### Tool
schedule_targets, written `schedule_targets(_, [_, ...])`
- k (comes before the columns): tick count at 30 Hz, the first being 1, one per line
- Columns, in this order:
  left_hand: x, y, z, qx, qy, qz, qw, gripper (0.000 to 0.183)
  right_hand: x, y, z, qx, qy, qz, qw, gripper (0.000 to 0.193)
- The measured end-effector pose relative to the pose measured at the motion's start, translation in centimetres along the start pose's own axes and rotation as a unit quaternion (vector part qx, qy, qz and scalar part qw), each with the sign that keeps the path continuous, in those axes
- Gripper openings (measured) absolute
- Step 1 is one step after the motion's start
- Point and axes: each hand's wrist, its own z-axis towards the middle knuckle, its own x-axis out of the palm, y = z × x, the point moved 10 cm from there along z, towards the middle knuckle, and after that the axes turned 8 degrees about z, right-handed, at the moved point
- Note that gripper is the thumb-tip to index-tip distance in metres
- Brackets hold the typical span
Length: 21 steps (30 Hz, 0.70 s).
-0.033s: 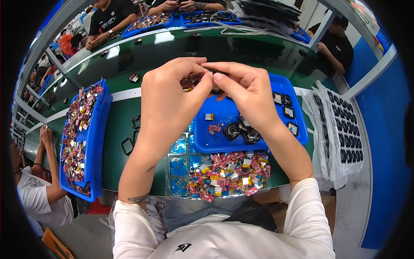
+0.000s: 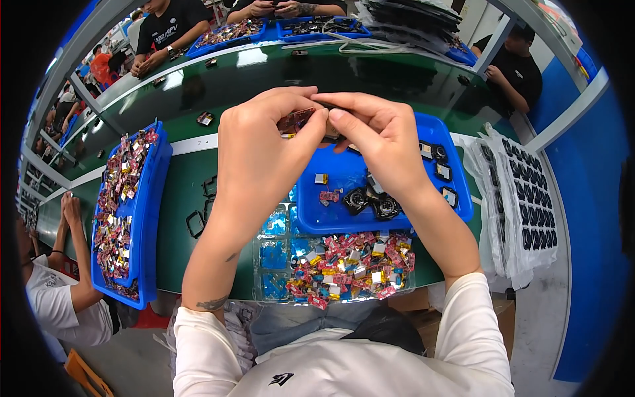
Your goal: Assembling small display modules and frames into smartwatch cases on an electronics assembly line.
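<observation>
My left hand (image 2: 266, 142) is closed on a small red circuit board (image 2: 296, 121), its thumb and fingers bent around it. My right hand (image 2: 378, 135) meets it fingertip to fingertip, pinching a dark piece (image 2: 333, 127) mostly hidden by the fingers. Whether the board and the dark piece are joined, I cannot tell. Both hands are above the far left part of a blue tray (image 2: 309, 217). In that tray lie round black housings (image 2: 385, 209), a loose battery cell (image 2: 321, 178) and a red board (image 2: 329, 197).
Nearer me, a clear compartment tray (image 2: 272, 255) carries a heap of red boards with cells (image 2: 357, 268). A long blue bin (image 2: 156, 218) of boards stands left, beside black frames (image 2: 195, 223). White trays of black parts (image 2: 529, 198) stand right. Co-workers sit across the green conveyor (image 2: 264, 73).
My fingertips have shifted very slightly around the held pieces, and the red board sits at a slightly different angle. The trays and loose parts stay in place.
</observation>
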Motion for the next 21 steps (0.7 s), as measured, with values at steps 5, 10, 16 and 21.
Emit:
schedule_targets(5, [0.6,1.3,0.1,-0.055,0.025,-0.126,0.990,0.014,-1.4,-0.5,0.4,0.019,-0.043,-0.006,0.999,0.023])
schedule_targets(10, [-0.4,0.4,0.2,-0.039,0.010,-0.052,0.998,0.013,-2.3,-1.1,0.8,0.070,-0.042,0.083,0.993,0.024])
schedule_targets(16, [0.6,1.2,0.3,-0.074,0.084,-0.135,0.985,0.013,-2.3,1.2,0.6,-0.035,-0.061,-0.004,0.998,0.018])
schedule_targets(21, [2.1,2.4,0.0,-0.151,0.122,-0.294,0.936,0.015,-1.9,2.4,0.0,-0.086,-0.088,-0.047,0.991,0.017])
